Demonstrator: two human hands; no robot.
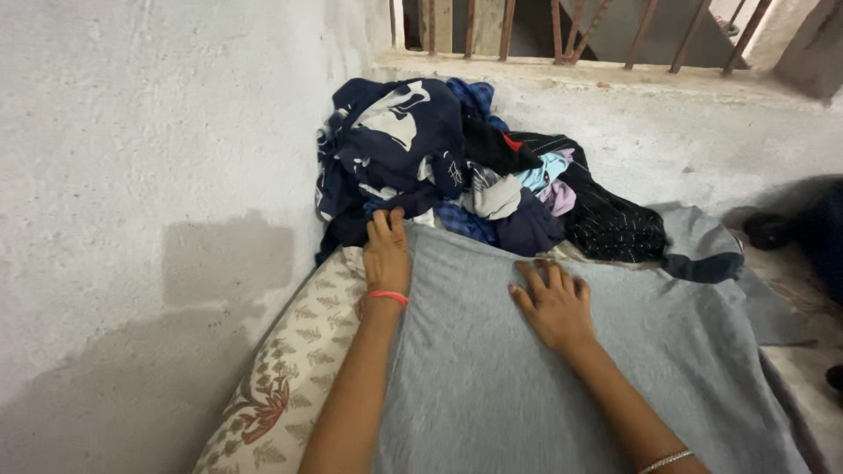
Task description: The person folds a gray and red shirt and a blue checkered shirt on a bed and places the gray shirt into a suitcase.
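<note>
Both forearms reach up from the bottom edge of the view, and between them spreads a grey cloth [544,386], a soft knit garment laid flat over a mattress [281,386] with a cream cover printed in leaf sprigs and a red flower. That cover shows only along the left edge, where the cloth stops short of it.

On the cloth's far part, right of its middle, the right hand [553,303] lies palm down, fingers loosely spread and flat against the fabric, pressing rather than gripping anything. A thin silver bangle [665,460] circles that wrist near the bottom edge. At the far left corner of the cloth sits the left hand [386,250], an orange band [387,297] on its wrist; its fingers are curled forward where the grey edge meets a heap of clothes. Whether they pinch the grey edge or the dark fabric beyond cannot be told.

The heap of clothes [474,175] fills the far end of the mattress: a navy piece with white print on top at the left, blue checked cloth, a pale grey piece, light blue and lilac scraps, and a black garment with fine pale stripes at the right. A grey piece with a dark hem [698,250] trails off to the right.

A rough whitewashed wall [149,175] runs down the left side. Beyond the heap, a ledge carries rusty window bars [571,31].
</note>
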